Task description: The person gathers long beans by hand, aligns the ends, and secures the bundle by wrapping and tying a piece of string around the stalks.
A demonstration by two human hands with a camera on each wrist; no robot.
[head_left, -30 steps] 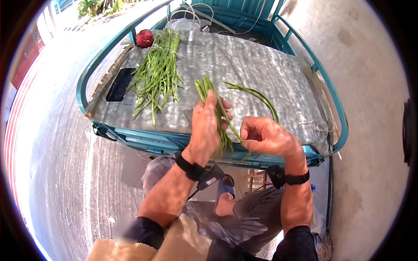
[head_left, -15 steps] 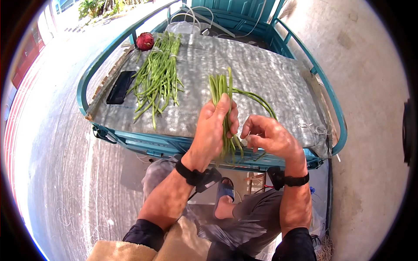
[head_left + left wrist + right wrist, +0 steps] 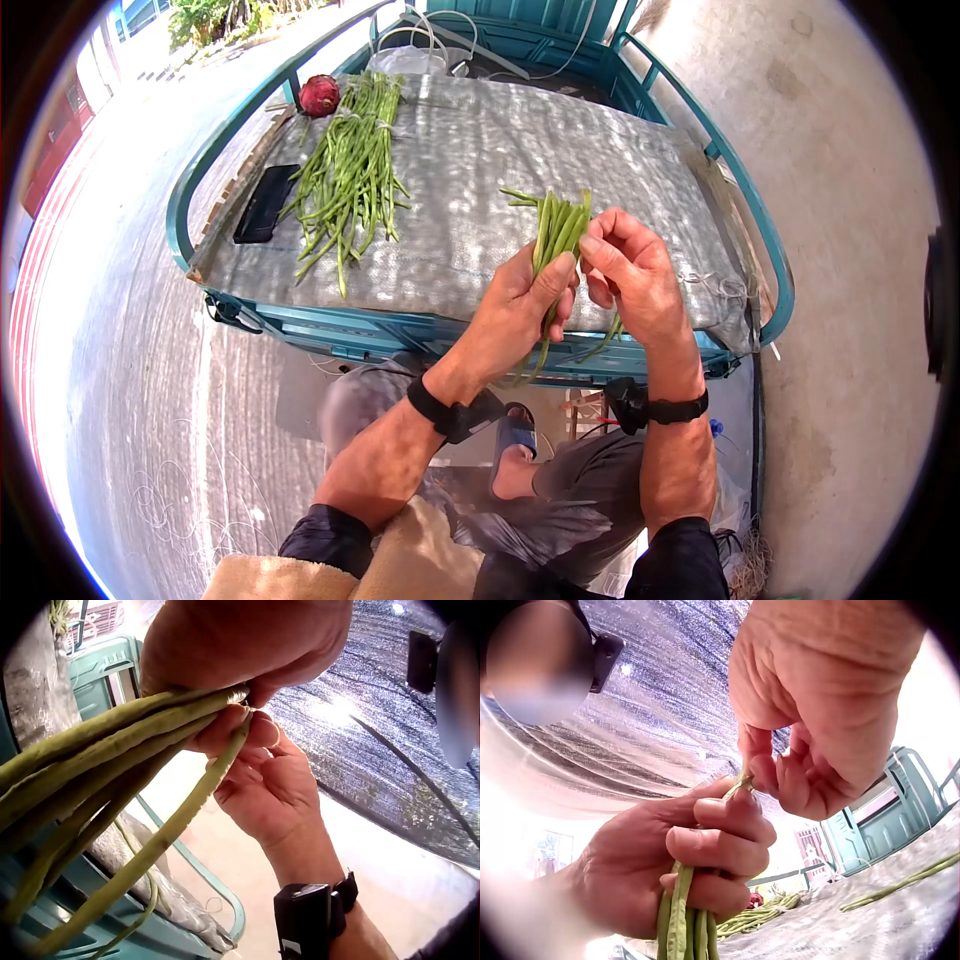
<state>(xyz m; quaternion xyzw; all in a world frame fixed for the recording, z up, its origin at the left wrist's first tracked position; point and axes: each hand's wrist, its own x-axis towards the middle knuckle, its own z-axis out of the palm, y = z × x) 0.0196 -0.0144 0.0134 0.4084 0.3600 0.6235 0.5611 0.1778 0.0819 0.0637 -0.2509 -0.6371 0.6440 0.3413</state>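
My left hand (image 3: pixel 525 305) grips a small bunch of long green beans (image 3: pixel 560 228), thumb across the front and fingers curled round behind. The upper bean ends stick out above the hand, and the long lower parts hang past the edge of the sheet. At those upper ends is my right hand (image 3: pixel 638 275), its thumb and fingertips pinching a bean's tip (image 3: pixel 742 781). In the left wrist view one bean (image 3: pixel 176 821) stands apart from the bunch and runs up to these fingertips. Behind the bunch, loose long beans (image 3: pixel 900 886) lie on the sheet.
A grey woven sheet (image 3: pixel 460 150) covers the bed of a teal cart with side rails (image 3: pixel 745 185). On its left lie a tied heap of long beans (image 3: pixel 355 165), a dark red round vegetable (image 3: pixel 319 96) and a black phone (image 3: pixel 266 204). White string (image 3: pixel 718 286) lies at the right.
The left hand and its bunch have moved right and now overlap the loose beans. My right hand let go of a bean's lower part, then rose to the bunch's upper ends.
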